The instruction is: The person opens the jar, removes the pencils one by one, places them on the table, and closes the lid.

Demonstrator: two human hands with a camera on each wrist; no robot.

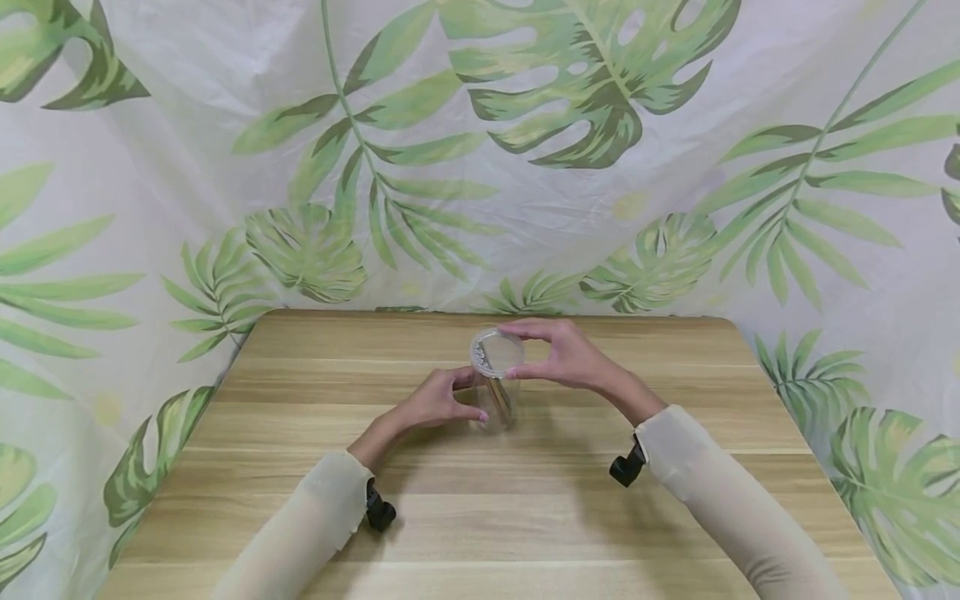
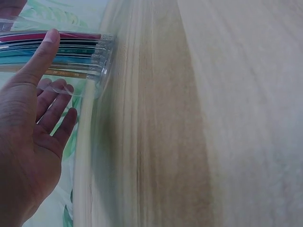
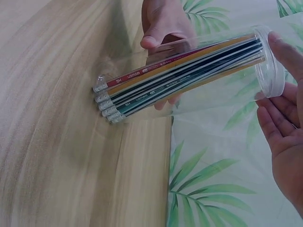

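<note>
Leafy backdrop cloth (image 1: 480,192) hangs behind; in front, the wood-grain surface (image 1: 480,517). Two pale sleeves (image 1: 300,517) reach in, ea w/ a blk cam (image 1: 381,512) at the wrist. Left hand (image 1: 433,400) is round the lower part of a clear tub (image 3: 213,97), thumb on the nearer side, other fingers behind, slightly fanned. Right hand (image 1: 572,357) pinches the rim of the lid (image 3: 273,71) btwn thumb & fingers. Tub is abt mid-surface side to side, toward the far edge, roughly upright; can't tell if base touches or is just above. Lid is on top; can't tell if fully seated. Inside, pencils (image 3: 182,73) (red, yellow, green, dk) lean at a slant, silver ends (image 3: 106,101) at the base

Step in hand looks like steadying tub by body & lid. IMO left grip shd be low & light, b/c thin plastic prob flexes; right thumb & fingers best set opp ea other so lid sits level. Min tilt too, as pencils are prob loose & cd slide
</note>
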